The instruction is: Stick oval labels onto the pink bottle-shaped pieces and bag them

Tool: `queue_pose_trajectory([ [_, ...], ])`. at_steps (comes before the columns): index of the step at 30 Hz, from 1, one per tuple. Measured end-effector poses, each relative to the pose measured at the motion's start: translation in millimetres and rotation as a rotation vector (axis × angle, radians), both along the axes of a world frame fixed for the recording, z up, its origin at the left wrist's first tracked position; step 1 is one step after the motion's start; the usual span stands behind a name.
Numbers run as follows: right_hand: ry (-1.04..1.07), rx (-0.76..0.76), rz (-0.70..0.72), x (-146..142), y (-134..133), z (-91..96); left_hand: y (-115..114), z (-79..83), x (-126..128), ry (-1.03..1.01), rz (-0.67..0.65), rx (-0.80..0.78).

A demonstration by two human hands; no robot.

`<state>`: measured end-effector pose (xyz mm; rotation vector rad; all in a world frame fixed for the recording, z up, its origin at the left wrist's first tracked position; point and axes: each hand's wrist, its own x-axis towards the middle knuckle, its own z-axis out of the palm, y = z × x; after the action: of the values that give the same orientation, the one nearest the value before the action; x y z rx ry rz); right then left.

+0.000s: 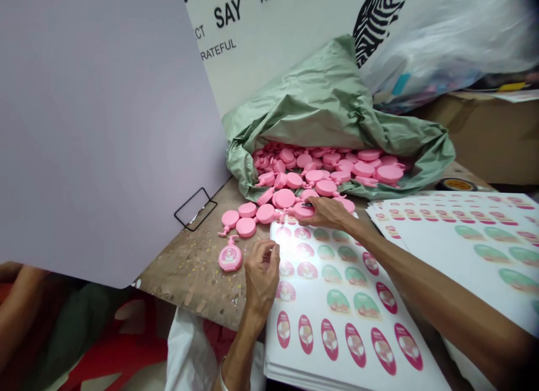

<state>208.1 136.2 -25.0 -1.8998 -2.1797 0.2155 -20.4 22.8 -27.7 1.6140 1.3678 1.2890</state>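
My right hand (327, 212) reaches to the pile's front edge, its thumb and fingers closed around the side of a pink pump bottle (300, 212). A small dark object shows at its fingertips, too small to name. My left hand (261, 276) is over the left edge of the sticker sheets (311, 307), with fingers curled and thumb and forefinger close together. Whatever it pinches, if anything, is hidden. The top sheet has pink oval and green stickers and bare gaps. Left of that hand lies a flat, round pink bottle (230, 257) bearing a sticker.
A green sack (303, 104) lies open at the back, spilling many pink bottles (326, 187). More sticker sheets (455, 233) are on the right. A large pale panel (105, 127) stands at left beside a black wire frame (196, 209). Another person's arm (19, 307) shows at lower left.
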Motion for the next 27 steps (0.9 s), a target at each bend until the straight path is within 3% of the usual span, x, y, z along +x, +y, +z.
queue_pose_trajectory([
  [3,0.097,-0.039,0.017,-1,-8,14.1,0,4.1,-3,-0.108,-0.003,-0.179],
  [5,0.409,-0.154,0.067,-7,-28,22.6,2,8.0,-2,-0.285,-0.052,-0.283],
  [8,1.009,-0.504,0.171,-25,-69,28.6,6,12.4,13,-0.691,-0.295,-0.450],
  [10,1.166,-0.678,0.231,-37,-93,27.9,7,12.6,24,-0.918,-0.432,-0.580],
  [12,1.119,-0.613,0.212,-43,-111,24.1,5,11.2,30,-1.049,-0.431,-0.647],
  [15,0.824,-0.193,-0.036,-35,-126,13.6,-1,9.1,19,-1.081,-0.284,-0.646],
  [17,0.633,-0.013,-0.162,-27,-134,3.9,-7,8.5,5,-0.994,-0.181,-0.621],
  [19,0.524,0.015,-0.134,-25,-142,-6.3,-15,7.8,-9,-0.869,-0.100,-0.586],
  [22,0.444,0.025,0.028,-38,-157,-18.4,-27,5.5,-21,-0.757,-0.051,-0.581],
  [27,0.300,0.181,0.075,-73,-173,-29.1,-29,-3.6,-16,-0.788,-0.049,-0.555],
])
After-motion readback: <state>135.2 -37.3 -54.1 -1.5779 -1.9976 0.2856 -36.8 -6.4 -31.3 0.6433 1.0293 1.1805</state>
